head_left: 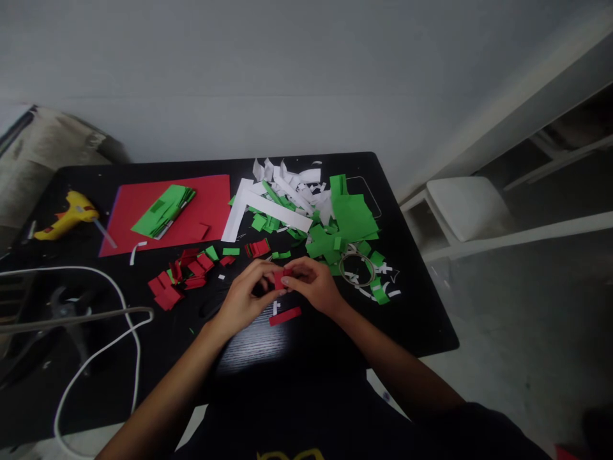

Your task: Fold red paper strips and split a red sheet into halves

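Note:
My left hand (pixel 244 298) and my right hand (pixel 313 283) meet over the middle of the black table (pixel 421 319). Together their fingers pinch a small red paper piece (pixel 281 278). A red paper strip (pixel 285 315) lies flat on the table just below my hands. Left of my hands sits a pile of small red paper pieces (pixel 179 279). Just beyond my fingertips lies a folded red piece (pixel 258 247).
A heap of green and white paper scraps (pixel 316 214) fills the far middle. A red sheet (pixel 191 214) carries folded green paper (pixel 165 209). A yellow glue gun (pixel 67 214) and a white cable (pixel 122 306) lie left. A tape ring (pixel 357 268) is right; a white stool (pixel 462 207) stands beyond.

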Motion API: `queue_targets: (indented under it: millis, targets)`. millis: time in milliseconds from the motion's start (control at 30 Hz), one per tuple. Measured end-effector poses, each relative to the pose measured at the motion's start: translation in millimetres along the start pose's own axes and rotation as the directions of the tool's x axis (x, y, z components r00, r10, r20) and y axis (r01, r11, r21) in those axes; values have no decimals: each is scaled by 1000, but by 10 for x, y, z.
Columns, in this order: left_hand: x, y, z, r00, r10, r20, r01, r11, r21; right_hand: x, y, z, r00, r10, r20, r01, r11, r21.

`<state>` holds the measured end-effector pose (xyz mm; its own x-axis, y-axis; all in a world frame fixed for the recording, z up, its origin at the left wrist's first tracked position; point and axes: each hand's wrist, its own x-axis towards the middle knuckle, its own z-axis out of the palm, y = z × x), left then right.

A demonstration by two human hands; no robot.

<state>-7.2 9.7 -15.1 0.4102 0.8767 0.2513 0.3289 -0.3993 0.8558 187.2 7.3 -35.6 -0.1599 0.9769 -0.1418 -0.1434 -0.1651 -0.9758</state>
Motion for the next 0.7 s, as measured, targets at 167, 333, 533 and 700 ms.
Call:
queue_targets:
  millis: [167,333,533,700]
  targets:
    - [2,-7,6,1000,-23,-4,23,998,-55,3,7,-4,999,1,39,-3,999,45]
    - [-12,-16,4,997,-72,20,74,992,-104,-2,2,-6,999,18,42,-20,998,59]
    - [-22,-1,35,960,-279,-18,262,921,-288,-14,-3,-15,1000,12,28,-12,1000,13]
    - [-7,11,69,933,-353,-74,295,865,-405,-18,-4,-16,999,24,35,-25,999,22]
